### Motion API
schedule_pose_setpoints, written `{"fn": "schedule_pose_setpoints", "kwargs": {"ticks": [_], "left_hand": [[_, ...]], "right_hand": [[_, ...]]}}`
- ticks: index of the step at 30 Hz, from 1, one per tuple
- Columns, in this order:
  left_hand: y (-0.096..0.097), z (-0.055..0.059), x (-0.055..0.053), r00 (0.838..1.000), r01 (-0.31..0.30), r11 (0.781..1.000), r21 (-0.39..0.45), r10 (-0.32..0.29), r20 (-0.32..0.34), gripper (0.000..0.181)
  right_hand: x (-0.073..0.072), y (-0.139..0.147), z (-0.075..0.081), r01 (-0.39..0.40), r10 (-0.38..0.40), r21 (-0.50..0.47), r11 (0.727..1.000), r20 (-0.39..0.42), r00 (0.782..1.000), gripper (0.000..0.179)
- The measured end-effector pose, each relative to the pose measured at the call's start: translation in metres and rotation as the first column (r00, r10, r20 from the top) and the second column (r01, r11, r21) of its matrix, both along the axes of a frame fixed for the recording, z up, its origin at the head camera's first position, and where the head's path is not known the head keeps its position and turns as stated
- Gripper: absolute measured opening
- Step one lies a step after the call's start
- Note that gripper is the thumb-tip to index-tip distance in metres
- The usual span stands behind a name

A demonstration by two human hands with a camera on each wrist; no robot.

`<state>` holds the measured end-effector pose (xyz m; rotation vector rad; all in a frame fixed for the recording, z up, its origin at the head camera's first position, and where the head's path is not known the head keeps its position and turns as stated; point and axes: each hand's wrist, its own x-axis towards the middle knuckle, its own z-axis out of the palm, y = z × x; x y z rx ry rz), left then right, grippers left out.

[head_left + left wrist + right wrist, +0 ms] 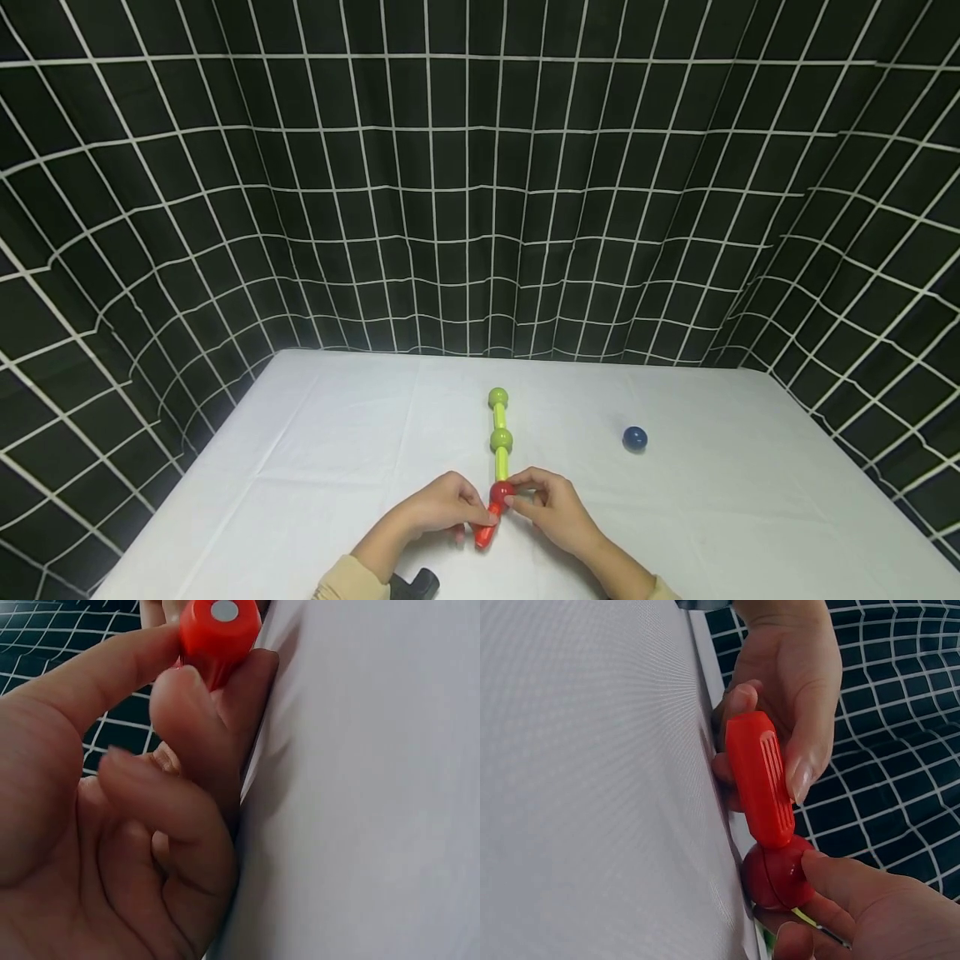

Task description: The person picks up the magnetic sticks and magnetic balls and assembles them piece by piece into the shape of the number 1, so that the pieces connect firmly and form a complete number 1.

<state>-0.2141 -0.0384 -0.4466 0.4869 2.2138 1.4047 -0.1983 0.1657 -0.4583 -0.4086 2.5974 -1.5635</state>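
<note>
A chain of balls and rods lies on the white table. At its far end are a green ball (498,397) and a second green ball (501,439), joined by a yellow-green rod (499,416). Another yellow-green rod (502,464) runs to a red ball (502,493). My right hand (553,508) pinches that red ball between thumb and fingers. In my left hand (442,508), thumb and fingers pinch a red rod (761,780), whose far end touches the red ball. A pale round disc shows on the rod's near end in the left wrist view.
A dark blue ball (635,438) lies alone on the table (720,500), right of the chain. Part of a black object (417,586) shows by the left wrist. A dark curtain with a white grid (480,208) surrounds the back and sides.
</note>
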Motion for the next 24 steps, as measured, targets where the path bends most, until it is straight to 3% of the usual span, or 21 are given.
{"fn": "schedule_pose_setpoints", "kwargs": {"ticks": [13, 24], "left_hand": [[0.013, -0.006, 0.008, 0.994, -0.068, 0.992, 0.102, 0.059, 0.091, 0.023], [0.014, -0.009, 0.009, 0.992, -0.06, 0.988, 0.141, 0.044, 0.117, 0.026]], "right_hand": [[-0.001, 0.0, -0.002, 0.009, -0.009, 0.007, 1.0, -0.004, 1.0, 0.031], [0.0, 0.0, -0.001, 0.007, -0.007, 0.005, 1.0, -0.011, 1.0, 0.031]]}}
